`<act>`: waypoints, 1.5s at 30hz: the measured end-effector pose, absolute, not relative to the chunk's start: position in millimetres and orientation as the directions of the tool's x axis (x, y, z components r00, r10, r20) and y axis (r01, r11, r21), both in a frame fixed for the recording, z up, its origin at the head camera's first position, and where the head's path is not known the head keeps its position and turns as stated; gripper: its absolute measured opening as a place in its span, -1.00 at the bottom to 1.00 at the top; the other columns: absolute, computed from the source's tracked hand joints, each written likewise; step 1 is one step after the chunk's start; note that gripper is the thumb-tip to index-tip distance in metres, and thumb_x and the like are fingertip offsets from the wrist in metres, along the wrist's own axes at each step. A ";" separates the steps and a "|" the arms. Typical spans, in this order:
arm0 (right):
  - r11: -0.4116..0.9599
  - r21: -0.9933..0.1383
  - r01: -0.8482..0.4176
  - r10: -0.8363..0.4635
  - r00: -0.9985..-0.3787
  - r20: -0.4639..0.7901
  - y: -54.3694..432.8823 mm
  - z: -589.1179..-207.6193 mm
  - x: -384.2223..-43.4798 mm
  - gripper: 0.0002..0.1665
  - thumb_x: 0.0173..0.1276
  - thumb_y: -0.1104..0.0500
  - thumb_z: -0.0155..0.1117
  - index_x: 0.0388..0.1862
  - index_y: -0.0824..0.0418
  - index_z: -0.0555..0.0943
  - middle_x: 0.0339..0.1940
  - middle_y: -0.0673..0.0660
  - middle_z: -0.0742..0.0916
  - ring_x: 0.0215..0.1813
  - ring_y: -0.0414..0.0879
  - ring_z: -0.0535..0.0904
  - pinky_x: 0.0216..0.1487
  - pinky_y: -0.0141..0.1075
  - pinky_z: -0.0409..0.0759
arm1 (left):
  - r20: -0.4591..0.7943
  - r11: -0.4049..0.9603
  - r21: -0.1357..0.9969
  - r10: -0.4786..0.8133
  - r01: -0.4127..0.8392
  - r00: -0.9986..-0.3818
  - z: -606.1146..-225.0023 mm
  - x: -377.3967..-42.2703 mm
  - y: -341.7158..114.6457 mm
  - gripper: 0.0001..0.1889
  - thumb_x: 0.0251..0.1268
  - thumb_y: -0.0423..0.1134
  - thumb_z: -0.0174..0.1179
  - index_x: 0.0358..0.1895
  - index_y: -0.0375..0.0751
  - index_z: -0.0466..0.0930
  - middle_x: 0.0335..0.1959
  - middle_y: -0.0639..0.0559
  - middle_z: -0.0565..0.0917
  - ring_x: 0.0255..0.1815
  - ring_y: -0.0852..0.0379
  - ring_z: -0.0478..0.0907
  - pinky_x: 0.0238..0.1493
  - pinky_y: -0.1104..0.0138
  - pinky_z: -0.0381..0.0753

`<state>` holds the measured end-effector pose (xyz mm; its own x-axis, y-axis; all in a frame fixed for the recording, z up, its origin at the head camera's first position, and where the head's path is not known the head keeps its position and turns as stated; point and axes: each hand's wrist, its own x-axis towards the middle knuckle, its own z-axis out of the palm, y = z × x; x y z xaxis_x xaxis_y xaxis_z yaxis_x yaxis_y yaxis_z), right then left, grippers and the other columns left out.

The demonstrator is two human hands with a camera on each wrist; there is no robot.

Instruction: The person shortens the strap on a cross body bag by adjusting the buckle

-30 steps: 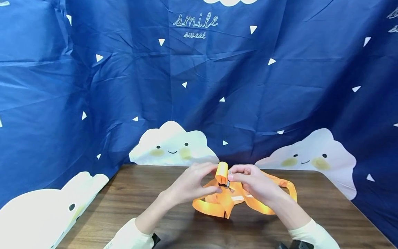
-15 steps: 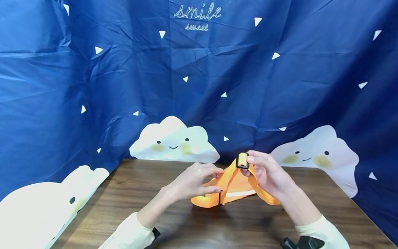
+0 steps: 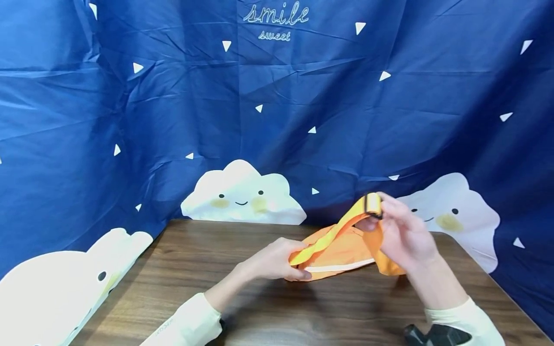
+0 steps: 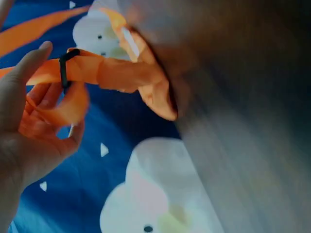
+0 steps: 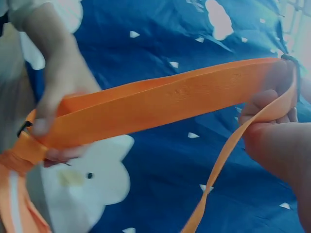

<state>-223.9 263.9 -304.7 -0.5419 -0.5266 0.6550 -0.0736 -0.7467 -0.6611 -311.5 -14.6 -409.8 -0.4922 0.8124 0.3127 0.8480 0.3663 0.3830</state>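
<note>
An orange webbing strap (image 3: 333, 234) stretches between my two hands in the head view. My right hand (image 3: 407, 238), raised and a little blurred, pinches the strap at a black slider buckle (image 3: 366, 203). Lower and to the left, my left hand (image 3: 279, 259) grips the strap's other end, thumb below. Beside its fingers sits a second black slider (image 4: 63, 73), clearer in the left wrist view. Behind the strap lies an orange fabric piece (image 3: 346, 246) with a white stripe (image 3: 342, 267). In the right wrist view, a loose strap length (image 5: 221, 162) hangs from my right hand.
The brown wooden table (image 3: 182, 269) lies beneath both hands. A blue curtain (image 3: 277, 120) with white clouds and small triangles hangs behind and to the sides. Black wrist-camera gear (image 3: 439, 335) sits at the right sleeve.
My right hand has moved right and up with the buckle, drawing the strap out. My left hand has moved slightly right and closed its fingers on the strap.
</note>
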 end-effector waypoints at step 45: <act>0.065 -0.956 -0.287 -0.517 -0.829 0.214 223.1 -326.4 -216.6 -0.70 0.56 0.15 0.21 -0.03 0.42 0.62 -0.44 0.47 0.60 -0.50 0.09 0.50 -0.43 -0.29 0.56 | 0.726 0.096 0.151 0.665 0.984 -0.176 -331.6 -257.7 -31.6 -0.42 0.19 -0.19 0.50 0.27 -0.27 0.58 0.08 0.04 0.64 0.13 0.20 0.50 0.21 0.38 0.46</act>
